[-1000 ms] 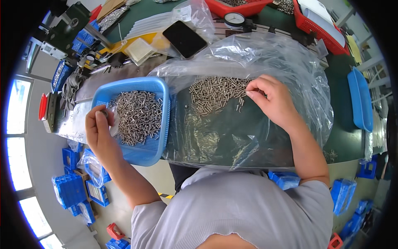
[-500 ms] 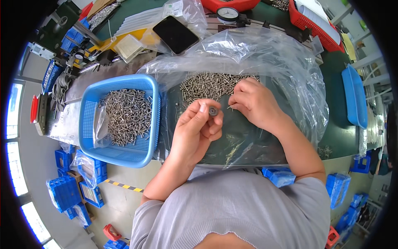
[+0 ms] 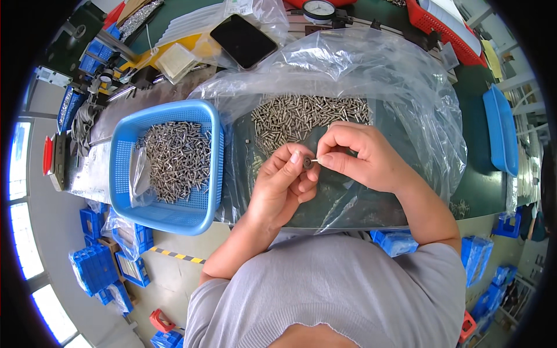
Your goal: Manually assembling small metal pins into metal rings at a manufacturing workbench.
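Note:
Between the thumb and fingers of my left hand [image 3: 279, 181] is a small dark round metal ring [image 3: 307, 163] with a hole in its middle. My right hand [image 3: 364, 159] pinches a small slender metal pin [image 3: 315, 160] and holds it right at the ring's face. Whether the pin's tip sits inside the hole is too small to tell. Just beyond both hands, a heap of small metal pins [image 3: 299, 116] is spread on a clear plastic sheet [image 3: 406, 87]. To the left, a blue basket [image 3: 165, 222] contains many similar metal pins [image 3: 177, 162] and a small plastic bag [image 3: 139, 177].
A black phone [image 3: 243, 40] lies beyond the sheet, beside a clear flat box [image 3: 176, 62]. Behind are a dial gauge [image 3: 319, 10] and a red basket [image 3: 444, 35]. A blue tray [image 3: 500, 130] stands at the right edge. Blue crates [image 3: 93, 269] sit on the floor.
My right hand has come from the edge of the pin heap toward me, bringing a pin up to the ring. The left hand has shifted slightly right, still gripping the ring.

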Demonstrator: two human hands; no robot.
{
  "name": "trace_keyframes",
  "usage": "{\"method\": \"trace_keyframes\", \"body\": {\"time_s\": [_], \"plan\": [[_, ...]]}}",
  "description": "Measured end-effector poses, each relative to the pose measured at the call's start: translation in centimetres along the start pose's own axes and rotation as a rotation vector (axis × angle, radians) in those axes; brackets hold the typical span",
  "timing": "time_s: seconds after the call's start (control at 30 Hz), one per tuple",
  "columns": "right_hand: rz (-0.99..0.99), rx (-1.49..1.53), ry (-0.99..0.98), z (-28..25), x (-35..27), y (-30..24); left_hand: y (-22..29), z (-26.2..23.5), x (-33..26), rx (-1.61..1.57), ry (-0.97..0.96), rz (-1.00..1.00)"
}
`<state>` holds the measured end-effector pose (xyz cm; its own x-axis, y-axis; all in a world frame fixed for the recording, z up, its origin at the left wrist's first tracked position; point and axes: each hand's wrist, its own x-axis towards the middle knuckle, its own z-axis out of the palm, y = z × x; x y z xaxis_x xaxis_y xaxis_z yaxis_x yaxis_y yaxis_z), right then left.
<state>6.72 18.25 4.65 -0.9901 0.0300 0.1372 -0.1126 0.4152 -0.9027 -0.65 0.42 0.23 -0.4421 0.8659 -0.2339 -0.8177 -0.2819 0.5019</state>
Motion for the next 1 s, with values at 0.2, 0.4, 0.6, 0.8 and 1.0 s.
{"method": "trace_keyframes", "body": {"time_s": [0.2,0.4,0.6,0.8,1.0], "plan": [[0.007,0.013,-0.018,0.5,0.0,-0.1,0.0,0.0,-0.2,0.037,0.014,-0.007],[-0.019,0.001,-0.013,0.6,0.0,0.0,0.0,-0.1,-0.1,0.035,0.011,-0.019],[-0.054,-0.014,0.006,0.8,0.2,0.0,-0.1,0.0,0.0,0.053,-0.008,-0.036],[-0.329,-0.107,0.076,1.2,0.3,0.6,0.2,-0.5,-0.2,-0.007,-0.139,-0.106],[-0.313,-0.213,0.147,0.8,0.1,0.2,-0.4,0.0,-0.3,-0.014,-0.015,-0.021]]}}
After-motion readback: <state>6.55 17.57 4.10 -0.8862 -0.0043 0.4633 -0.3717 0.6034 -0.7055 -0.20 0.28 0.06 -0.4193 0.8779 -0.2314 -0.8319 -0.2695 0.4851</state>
